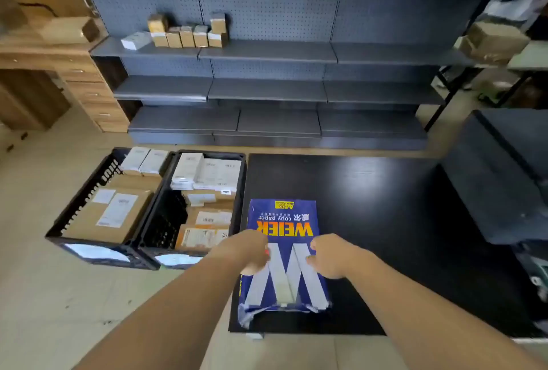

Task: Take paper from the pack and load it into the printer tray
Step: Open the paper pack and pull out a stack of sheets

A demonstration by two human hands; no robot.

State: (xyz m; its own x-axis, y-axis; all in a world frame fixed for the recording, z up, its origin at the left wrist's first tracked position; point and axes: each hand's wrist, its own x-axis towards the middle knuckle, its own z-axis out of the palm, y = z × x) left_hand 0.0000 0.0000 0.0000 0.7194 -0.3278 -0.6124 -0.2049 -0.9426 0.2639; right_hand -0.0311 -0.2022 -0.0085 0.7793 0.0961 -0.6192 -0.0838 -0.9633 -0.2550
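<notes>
Both forearms reach forward from the bottom edge toward the paper pack (284,254), a blue wrapped ream marked "WEIER copy paper". It lies flat on the black table (385,206), close to the table's left edge, print facing away from the person. Its near end is torn open and ragged, and it sits close to the table's near edge.

The left hand (252,251) is curled over the pack's left long edge, fingers bent around the side. The right hand (329,255) rests on the pack's right portion, fingers curled, knuckles up; whether it grips the wrapper or only presses on it cannot be determined.

Right of the pack, the tabletop is bare across a wide area. A dark cabinet (498,180) bounds the right side.

Left of the table, two black crates (148,206) stand on the floor side by side, filled with cardboard and white boxes; the nearer crate almost touches the table edge. Grey shelving (267,52) lines the far wall.
</notes>
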